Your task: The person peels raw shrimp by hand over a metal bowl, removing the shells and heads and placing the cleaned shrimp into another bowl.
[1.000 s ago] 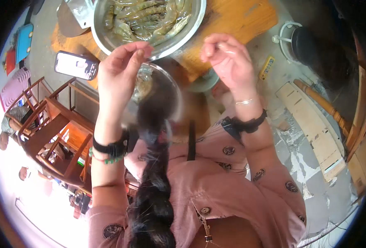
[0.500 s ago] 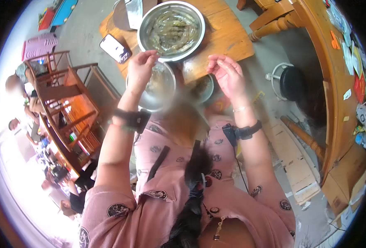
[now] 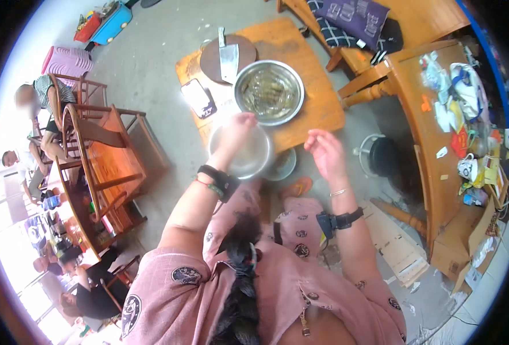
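Note:
A metal basin [image 3: 296, 110] holding greyish shrimp [image 3: 269, 92] in water stands on a low wooden table. My left hand [image 3: 236, 133] is above a second, pale bowl [image 3: 259, 164], just short of the basin's near rim. Its fingers are pressed together; whatever is between them is too blurred to make out. To the right, off the table's near edge, my right hand [image 3: 326, 152] hangs in the air with fingers loosely bent and apart, nothing visible in it. A smaller bowl [image 3: 285, 167] sits low between the hands, its contents unclear.
On the wooden table [image 3: 320, 109] lie a cleaver [image 3: 229, 62] on a round board [image 3: 208, 66] and a phone [image 3: 196, 98]. A black-topped stool [image 3: 382, 156] stands right, near a cluttered wooden bench [image 3: 432, 155]. Chairs [image 3: 102, 138] and several people are at the left.
The view has shifted, so the table sits lower and more of it shows, including the whole cleaver. My left hand has turned, fingers closed near the basin rim. My right hand stays raised.

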The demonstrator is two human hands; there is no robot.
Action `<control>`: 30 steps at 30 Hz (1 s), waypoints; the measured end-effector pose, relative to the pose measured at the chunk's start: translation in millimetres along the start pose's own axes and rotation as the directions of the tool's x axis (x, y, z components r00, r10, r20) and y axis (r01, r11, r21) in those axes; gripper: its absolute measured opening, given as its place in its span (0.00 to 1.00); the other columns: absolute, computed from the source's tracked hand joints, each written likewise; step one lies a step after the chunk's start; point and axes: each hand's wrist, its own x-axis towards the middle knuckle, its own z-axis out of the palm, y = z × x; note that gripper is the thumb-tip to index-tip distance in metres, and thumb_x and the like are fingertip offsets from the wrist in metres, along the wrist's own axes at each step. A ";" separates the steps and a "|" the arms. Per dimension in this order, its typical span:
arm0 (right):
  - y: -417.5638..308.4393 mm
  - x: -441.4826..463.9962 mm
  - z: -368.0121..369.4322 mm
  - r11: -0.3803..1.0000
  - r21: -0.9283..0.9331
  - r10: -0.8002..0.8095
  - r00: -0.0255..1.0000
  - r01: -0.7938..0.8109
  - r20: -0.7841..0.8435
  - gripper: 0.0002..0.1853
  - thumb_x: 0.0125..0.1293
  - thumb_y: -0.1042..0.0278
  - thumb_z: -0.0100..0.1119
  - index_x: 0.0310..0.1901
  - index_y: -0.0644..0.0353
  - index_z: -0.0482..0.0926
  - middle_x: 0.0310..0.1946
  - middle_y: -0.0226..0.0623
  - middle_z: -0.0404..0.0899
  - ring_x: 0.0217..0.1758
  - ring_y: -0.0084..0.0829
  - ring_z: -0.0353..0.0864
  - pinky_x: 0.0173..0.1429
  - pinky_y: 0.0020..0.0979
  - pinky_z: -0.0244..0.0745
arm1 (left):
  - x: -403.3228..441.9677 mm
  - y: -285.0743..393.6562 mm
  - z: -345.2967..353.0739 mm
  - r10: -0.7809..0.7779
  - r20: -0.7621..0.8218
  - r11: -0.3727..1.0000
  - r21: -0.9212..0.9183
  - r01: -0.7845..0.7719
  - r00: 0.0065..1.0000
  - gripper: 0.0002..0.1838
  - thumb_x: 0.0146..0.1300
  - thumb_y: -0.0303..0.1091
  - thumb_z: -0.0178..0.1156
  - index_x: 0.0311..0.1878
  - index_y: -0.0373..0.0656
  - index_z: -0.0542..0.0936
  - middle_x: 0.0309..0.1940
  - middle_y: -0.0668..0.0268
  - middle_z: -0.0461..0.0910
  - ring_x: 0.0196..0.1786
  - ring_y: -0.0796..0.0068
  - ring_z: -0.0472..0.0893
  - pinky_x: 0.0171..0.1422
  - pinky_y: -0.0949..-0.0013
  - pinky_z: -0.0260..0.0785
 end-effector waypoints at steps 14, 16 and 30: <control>-34.2 -75.6 40.7 0.998 -0.046 -0.040 0.994 0.036 -0.106 0.13 0.69 0.73 0.51 0.51 0.70 0.77 0.35 0.40 0.80 0.40 0.33 0.80 0.50 0.33 0.76 | -44.1 -33.3 39.5 0.233 -0.080 0.965 -0.108 -0.241 0.969 0.11 0.63 0.22 0.54 0.46 0.34 0.83 0.32 0.64 0.85 0.31 0.80 0.81 0.36 0.76 0.73; -46.3 -89.8 46.5 0.997 -0.069 -0.031 0.992 0.023 -0.121 0.13 0.69 0.74 0.51 0.51 0.71 0.76 0.36 0.40 0.80 0.41 0.33 0.79 0.51 0.33 0.76 | -69.0 -13.4 44.9 0.126 -0.120 0.965 -0.216 -0.150 0.985 0.11 0.63 0.25 0.56 0.45 0.36 0.84 0.32 0.63 0.85 0.32 0.79 0.82 0.37 0.75 0.74; -62.4 -108.1 79.6 0.981 -0.193 -0.068 0.977 0.028 -0.203 0.12 0.68 0.72 0.54 0.50 0.69 0.77 0.35 0.38 0.79 0.40 0.31 0.79 0.52 0.31 0.77 | -46.9 0.6 41.1 0.084 -0.064 0.971 -0.217 -0.096 0.994 0.11 0.59 0.28 0.59 0.42 0.38 0.85 0.33 0.59 0.86 0.36 0.72 0.85 0.44 0.70 0.76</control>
